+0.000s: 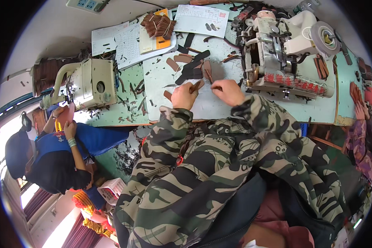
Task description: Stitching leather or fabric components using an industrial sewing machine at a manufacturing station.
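Both my hands are above the pale tabletop (153, 82), close together near its front edge. My left hand (183, 96) pinches a small brown leather strip (198, 85). To its right, my right hand (229, 92) has its fingers curled together; whether anything thin sits in them is hidden. Just beyond lie loose rounded strips, some black (191, 74) and some brown (172, 64), overlapping in a small heap. Another brown piece (168, 95) rests left of my left hand.
A white machine with a handwheel (273, 49) stands at the right, a cream sewing machine (93, 84) at the left. Bundled brown strips (158, 25) lie on papers (130, 45) at the back. Dark scraps litter the table. A person in blue (53, 144) works at the left.
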### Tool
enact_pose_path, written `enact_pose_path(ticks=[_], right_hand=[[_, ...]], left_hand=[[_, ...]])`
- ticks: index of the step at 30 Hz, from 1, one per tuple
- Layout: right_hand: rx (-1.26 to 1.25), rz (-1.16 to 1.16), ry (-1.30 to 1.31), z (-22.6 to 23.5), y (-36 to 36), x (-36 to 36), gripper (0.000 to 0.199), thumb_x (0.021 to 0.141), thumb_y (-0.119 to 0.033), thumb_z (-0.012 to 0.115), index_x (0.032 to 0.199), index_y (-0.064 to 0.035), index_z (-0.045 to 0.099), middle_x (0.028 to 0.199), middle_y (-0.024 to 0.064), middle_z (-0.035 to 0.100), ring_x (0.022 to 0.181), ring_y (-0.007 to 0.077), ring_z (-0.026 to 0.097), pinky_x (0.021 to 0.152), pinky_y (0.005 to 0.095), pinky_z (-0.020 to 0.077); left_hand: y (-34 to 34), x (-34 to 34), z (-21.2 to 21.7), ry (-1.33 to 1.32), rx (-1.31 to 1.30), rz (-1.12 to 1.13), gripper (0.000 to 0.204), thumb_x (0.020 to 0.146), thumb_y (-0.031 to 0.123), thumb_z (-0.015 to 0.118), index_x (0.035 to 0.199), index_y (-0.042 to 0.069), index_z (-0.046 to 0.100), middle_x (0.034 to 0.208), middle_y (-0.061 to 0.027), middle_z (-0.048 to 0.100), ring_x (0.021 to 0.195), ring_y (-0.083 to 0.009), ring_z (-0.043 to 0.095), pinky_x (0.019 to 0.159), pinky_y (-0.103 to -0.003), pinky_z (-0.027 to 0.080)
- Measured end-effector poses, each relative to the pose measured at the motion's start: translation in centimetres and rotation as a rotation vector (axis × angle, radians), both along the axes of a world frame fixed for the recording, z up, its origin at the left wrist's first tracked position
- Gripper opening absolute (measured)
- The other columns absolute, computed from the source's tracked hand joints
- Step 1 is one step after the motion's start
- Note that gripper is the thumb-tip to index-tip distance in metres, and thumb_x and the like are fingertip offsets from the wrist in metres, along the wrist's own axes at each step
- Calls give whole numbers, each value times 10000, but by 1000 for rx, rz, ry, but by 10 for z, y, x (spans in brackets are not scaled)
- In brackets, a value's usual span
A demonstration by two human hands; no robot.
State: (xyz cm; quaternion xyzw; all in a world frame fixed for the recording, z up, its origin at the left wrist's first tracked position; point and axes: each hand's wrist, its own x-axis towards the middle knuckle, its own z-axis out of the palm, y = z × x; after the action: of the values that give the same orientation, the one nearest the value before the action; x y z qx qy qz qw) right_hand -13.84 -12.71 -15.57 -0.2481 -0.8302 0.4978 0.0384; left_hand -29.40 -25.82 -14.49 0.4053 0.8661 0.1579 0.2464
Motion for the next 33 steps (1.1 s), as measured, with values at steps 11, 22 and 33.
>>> enact_pose_path(ticks=[11,22,33], right_hand=[[791,110,-115,-11,-17,-107,102,751,-118,603,823,-59,644,887,101,568,843,289,608,633,388,529],[592,-197,32,-12,-30,-112,161,777,-150,603,840,-2,611,785,106,620,683,214,633,561,366,504],[428,-169,13,-27,-15,-135,154,786,-97,615,936,-70,634,815,145,657,722,293,655,615,397,511]], left_hand=[[-11,-20,-16,36,48,-142,219,651,177,668,809,44,595,834,-132,615,849,-338,608,752,-449,484],[-43,-55,-46,-1186,613,632,177,922,139,517,1023,-5,537,654,-63,573,472,-174,581,391,-246,407],[-34,-67,-48,-961,537,575,102,811,30,618,873,14,539,618,-23,497,454,-125,490,412,-261,392]])
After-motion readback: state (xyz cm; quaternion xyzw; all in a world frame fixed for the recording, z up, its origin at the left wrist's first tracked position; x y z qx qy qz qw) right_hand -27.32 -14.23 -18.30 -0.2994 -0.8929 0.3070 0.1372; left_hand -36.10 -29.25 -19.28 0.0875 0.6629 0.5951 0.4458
